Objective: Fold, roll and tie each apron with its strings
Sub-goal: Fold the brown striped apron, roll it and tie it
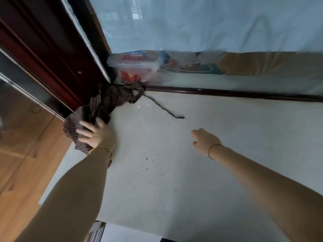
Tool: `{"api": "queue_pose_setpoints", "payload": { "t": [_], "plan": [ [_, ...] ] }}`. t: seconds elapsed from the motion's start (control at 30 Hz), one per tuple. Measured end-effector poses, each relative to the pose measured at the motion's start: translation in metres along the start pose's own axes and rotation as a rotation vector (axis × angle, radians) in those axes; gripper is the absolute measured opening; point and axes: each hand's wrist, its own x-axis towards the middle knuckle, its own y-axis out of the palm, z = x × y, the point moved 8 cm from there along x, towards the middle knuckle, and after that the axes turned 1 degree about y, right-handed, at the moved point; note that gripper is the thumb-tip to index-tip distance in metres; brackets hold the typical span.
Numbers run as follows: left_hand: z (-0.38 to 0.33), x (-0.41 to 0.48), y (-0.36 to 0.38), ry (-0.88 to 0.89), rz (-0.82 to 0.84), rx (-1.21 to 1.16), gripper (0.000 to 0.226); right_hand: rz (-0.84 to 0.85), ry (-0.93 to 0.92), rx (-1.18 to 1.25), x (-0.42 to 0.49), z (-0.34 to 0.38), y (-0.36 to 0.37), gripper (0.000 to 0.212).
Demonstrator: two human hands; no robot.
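Grey tabletop (157,172) by dark-red frame (43,55) — L hand (97,135) spread on striped apron (104,102), R hand (204,141) loose, empty.

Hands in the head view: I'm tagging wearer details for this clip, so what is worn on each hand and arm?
The left hand has a plain gold bangle at the wrist. The right hand has a thin beaded bracelet at the wrist, with dark beads and some gold ones. Both forearms are bare, and no sleeves or gloves show.

Pale grey tabletop (174,163), clear plastic box (134,64) at far corner, dark red frame (43,49), wooden floor (22,168)
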Motion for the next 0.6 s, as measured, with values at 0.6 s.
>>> {"api": "queue_pose_setpoints", "payload": {
  "t": [0.6],
  "plan": [
    [-0.196, -0.205, 0.012, 1.117, 0.737, -0.347, 0.044, -0.291, 0.32, 0.781, 0.006, -0.076, -0.017, 0.041]
  ]
}}
